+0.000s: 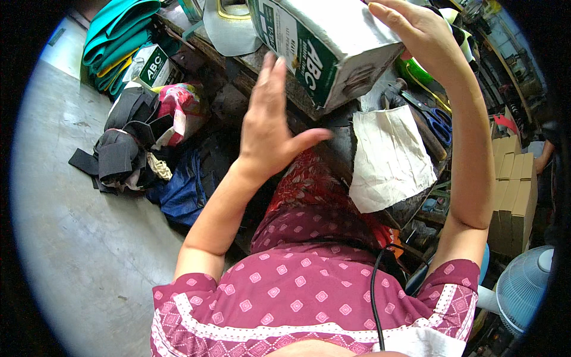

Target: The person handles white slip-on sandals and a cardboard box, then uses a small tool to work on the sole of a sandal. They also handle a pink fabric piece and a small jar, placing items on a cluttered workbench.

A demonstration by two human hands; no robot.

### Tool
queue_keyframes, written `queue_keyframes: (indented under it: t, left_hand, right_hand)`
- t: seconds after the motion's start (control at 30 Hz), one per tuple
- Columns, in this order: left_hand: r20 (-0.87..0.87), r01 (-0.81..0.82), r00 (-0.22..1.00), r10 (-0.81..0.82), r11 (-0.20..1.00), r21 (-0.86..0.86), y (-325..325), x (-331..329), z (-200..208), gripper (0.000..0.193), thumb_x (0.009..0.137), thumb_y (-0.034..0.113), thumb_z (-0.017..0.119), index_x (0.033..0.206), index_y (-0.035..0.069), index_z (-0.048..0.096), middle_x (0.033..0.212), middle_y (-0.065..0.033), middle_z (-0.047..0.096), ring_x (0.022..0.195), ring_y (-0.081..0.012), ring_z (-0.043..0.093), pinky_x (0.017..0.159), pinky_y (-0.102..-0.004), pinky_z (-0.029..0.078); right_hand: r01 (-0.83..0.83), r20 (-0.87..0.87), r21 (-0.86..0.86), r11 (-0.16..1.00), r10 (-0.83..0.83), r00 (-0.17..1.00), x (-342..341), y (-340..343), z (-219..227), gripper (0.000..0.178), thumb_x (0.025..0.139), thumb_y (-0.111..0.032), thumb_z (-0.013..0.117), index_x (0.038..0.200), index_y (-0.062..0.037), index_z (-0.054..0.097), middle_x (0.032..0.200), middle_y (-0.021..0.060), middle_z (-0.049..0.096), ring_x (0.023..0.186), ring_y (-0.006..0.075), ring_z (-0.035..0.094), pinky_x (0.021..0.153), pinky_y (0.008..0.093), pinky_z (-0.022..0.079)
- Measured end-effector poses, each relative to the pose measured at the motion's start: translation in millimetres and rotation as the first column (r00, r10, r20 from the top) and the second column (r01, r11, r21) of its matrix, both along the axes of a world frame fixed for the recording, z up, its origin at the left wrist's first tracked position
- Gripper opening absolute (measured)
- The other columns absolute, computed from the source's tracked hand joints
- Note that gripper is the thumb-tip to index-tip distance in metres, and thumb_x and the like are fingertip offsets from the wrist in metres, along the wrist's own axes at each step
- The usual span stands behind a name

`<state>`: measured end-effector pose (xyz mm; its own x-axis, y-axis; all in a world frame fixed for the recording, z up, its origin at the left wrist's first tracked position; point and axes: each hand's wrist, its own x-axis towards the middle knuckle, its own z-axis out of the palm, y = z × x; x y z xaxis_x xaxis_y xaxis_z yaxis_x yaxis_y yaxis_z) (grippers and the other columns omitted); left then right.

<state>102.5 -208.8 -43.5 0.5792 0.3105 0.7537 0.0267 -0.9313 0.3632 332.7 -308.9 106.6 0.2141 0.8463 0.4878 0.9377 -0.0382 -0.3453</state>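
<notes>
A white and green cardboard box (333, 44) is lifted above the workbench edge, tilted. My right hand (416, 30) presses flat on its right upper side with fingers spread. My left hand (270, 122) is raised open at the box's lower left, fingertips near or touching its printed face. Below the box a pale cloth piece (389, 157) hangs over the bench edge.
Scissors with blue handles (437, 122) lie on the bench at right. A second similar box (151, 65) and folded teal fabric (119, 30) sit at upper left, with a cloth heap (137, 137) on the floor. Brown cartons (514, 190) and a fan (526, 288) stand right.
</notes>
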Motion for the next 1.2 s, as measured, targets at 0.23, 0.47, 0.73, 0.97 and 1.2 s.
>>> queue_keyframes:
  t: [0.23,0.47,0.73,0.97,1.2]
  left_hand:
    - [0.106,0.001,0.994,0.004,0.999,-0.048,15,52,5,0.086,0.085,0.021,0.075,0.149,-0.008,0.024,0.134,-0.0327,0.050,0.120,-0.0477,0.053,0.101,-0.0459,0.045]
    - [-0.019,0.033,0.999,-0.038,0.972,-0.233,53,29,9,0.085,0.087,0.017,0.073,0.152,-0.003,0.021,0.129,-0.0322,0.054,0.118,-0.0435,0.058,0.098,-0.0426,0.048]
    - [0.192,-0.301,0.922,0.336,0.935,-0.189,1,51,-15,0.135,0.064,0.049,0.088,0.152,-0.009,0.003,0.149,-0.0354,0.024,0.137,-0.0478,0.033,0.112,-0.0464,0.032]
    - [0.242,-0.234,0.921,0.305,0.930,-0.282,7,44,-25,0.140,0.060,0.041,0.093,0.151,-0.009,0.000,0.142,-0.0317,0.029,0.130,-0.0446,0.035,0.110,-0.0493,0.028]
    - [0.143,-0.268,0.943,0.299,0.942,-0.202,3,25,-27,0.136,0.067,0.041,0.090,0.152,-0.007,-0.005,0.141,-0.0301,0.028,0.128,-0.0443,0.034,0.109,-0.0509,0.029]
  right_hand:
    - [-0.139,-0.655,0.056,0.989,0.142,0.742,-18,-24,-24,0.057,0.100,-0.023,0.052,0.149,-0.0022,0.034,0.115,0.0151,0.063,0.097,0.0159,0.060,0.087,0.0301,0.049]
    - [-0.201,-0.843,0.224,0.954,0.293,0.451,10,-20,-87,0.042,0.100,-0.020,0.054,0.140,-0.0074,0.047,0.125,0.0136,0.062,0.105,0.0193,0.064,0.090,0.0317,0.052]
    - [-0.227,-0.534,0.010,0.974,0.197,0.822,-24,-7,-138,0.055,0.095,0.000,0.054,0.147,-0.0019,0.036,0.130,0.0182,0.059,0.118,0.0207,0.058,0.097,0.0341,0.049]
    - [-0.274,-0.579,-0.030,0.961,0.207,0.788,-47,-9,-125,0.067,0.089,-0.015,0.065,0.143,0.0101,0.034,0.137,0.0334,0.048,0.130,0.0407,0.050,0.109,0.0396,0.040]
    - [-0.334,-0.643,-0.071,0.940,0.213,0.736,-51,-14,-123,0.074,0.089,-0.017,0.066,0.147,0.0092,0.027,0.135,0.0336,0.050,0.121,0.0400,0.057,0.103,0.0413,0.045]
